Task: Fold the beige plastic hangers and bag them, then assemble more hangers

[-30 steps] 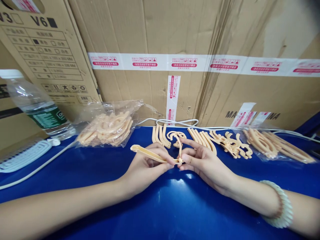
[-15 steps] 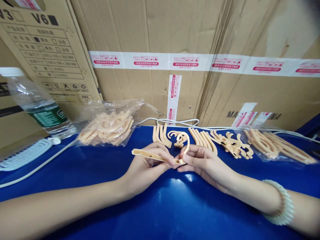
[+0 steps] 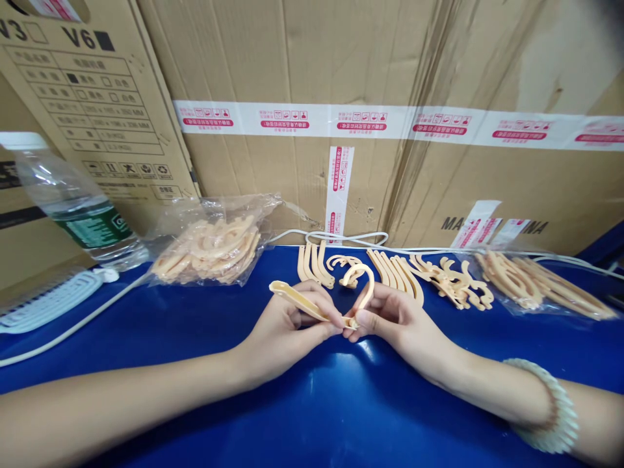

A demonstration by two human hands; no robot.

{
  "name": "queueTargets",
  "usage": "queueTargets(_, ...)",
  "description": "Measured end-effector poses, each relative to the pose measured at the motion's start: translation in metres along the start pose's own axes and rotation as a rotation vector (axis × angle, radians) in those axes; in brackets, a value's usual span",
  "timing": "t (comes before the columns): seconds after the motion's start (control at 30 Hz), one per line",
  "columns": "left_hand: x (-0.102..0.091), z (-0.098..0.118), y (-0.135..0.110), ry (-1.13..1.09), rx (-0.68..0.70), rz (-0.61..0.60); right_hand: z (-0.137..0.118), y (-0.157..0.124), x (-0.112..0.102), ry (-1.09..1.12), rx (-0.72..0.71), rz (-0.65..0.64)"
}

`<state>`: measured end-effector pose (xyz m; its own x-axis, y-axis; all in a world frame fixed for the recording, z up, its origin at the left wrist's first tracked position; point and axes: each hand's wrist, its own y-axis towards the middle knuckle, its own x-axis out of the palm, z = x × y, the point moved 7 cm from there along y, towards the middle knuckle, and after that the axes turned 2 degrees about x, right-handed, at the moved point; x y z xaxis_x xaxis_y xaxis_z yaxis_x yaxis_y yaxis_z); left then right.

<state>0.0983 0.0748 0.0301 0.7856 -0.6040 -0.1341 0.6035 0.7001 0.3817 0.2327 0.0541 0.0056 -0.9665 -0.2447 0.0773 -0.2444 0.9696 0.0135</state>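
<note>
My left hand (image 3: pixel 295 322) pinches a beige plastic hanger arm (image 3: pixel 297 299), its hollow side showing and its free end pointing up to the left. Between thumb and fingers of my right hand (image 3: pixel 390 315) is a beige hanger hook (image 3: pixel 371 276), curved end up. Hook base and arm end meet where my fingertips come together; whether they are joined I cannot tell. Just beyond my hands lie more hanger arms (image 3: pixel 312 263) at the left, a few loose hooks (image 3: pixel 341 261), and another row of arms (image 3: pixel 394 273) at the right.
A clear bag of beige parts (image 3: pixel 209 250) lies at the back left, near a water bottle (image 3: pixel 92 214) and a pale hairbrush (image 3: pixel 53 302). Rightwards are a pile of hooks (image 3: pixel 455 283) and bagged parts (image 3: pixel 536 279). A white cable (image 3: pixel 336 235) runs before the cardboard boxes (image 3: pixel 292 65).
The hanger arm's free end has tilted up and shifted right. The hook has turned, so its curve shows more fully. Both hands keep their grip.
</note>
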Motion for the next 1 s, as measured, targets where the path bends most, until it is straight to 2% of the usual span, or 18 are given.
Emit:
queueTargets(0.37, 0.0, -0.001, 0.0, 0.058, -0.062, 0.073, 0.001, -0.001, 0.003, -0.032, -0.023, -0.005)
queueTargets(0.63, -0.013, -0.021, 0.002, -0.066, -0.249, 0.203, -0.008, -0.003, 0.0, -0.107, -0.142, 0.084)
queueTargets(0.9, 0.001, -0.027, 0.002, -0.113, -0.337, 0.067, -0.006, -0.002, 0.008, -0.076, -0.078, 0.034)
queueTargets(1.0, 0.0, -0.027, 0.002, -0.136, -0.348, 0.079, -0.015, 0.0, 0.0, -0.165, -0.093, 0.081)
